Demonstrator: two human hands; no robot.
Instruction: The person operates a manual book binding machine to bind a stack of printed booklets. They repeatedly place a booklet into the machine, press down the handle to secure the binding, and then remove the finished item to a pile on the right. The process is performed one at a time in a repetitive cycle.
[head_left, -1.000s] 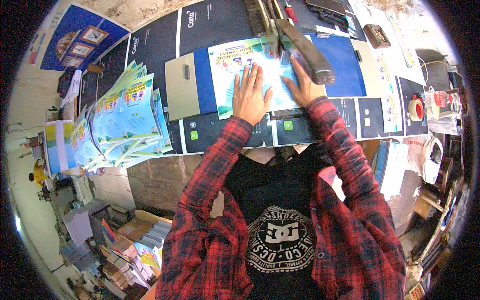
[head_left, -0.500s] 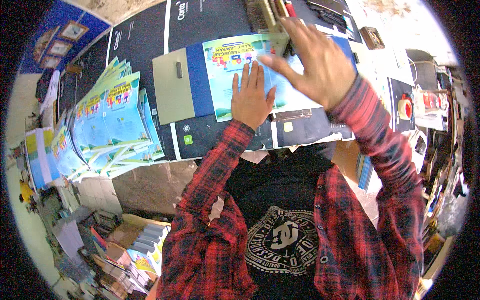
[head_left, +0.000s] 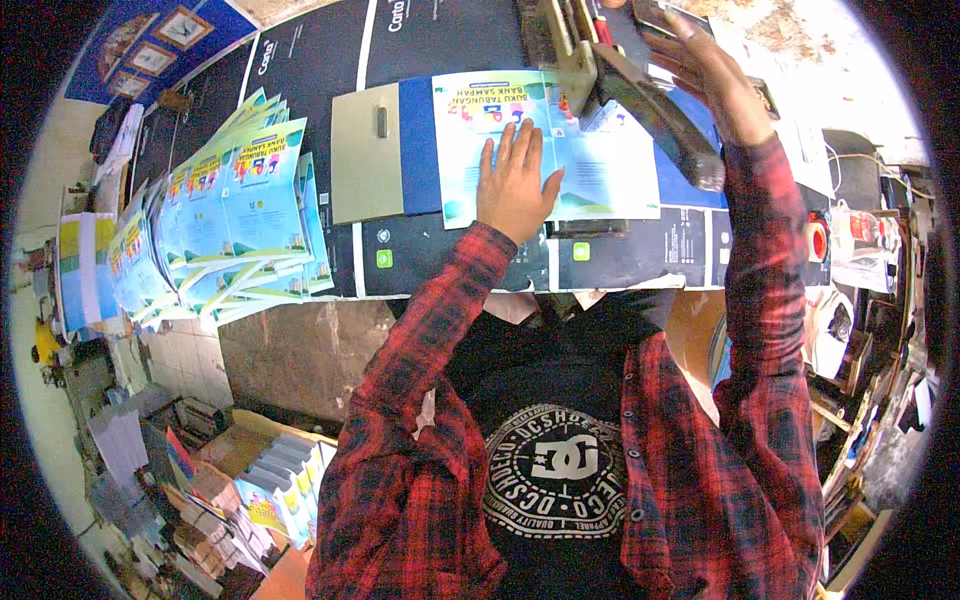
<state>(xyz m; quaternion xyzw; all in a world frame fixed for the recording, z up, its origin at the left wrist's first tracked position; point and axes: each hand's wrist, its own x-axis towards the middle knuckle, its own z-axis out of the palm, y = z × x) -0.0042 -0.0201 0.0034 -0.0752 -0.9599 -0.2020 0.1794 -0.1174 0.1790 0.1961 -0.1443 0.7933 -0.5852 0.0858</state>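
left hand [head_left: 513,188], flat and gripping nothing, rests on a printed sheet [head_left: 602,185] near the front edge of the table [head_left: 450,262], where a slipping palm could skew it; i cannot tell what the right hand [head_left: 725,88] grips.

Light-blue printed sheet [head_left: 605,187] lies flat beneath my left hand [head_left: 514,188], near tabletop's [head_left: 650,265] front edge, multicoloured print toward far side; dark lever tool [head_left: 655,120] slants across far right corner.
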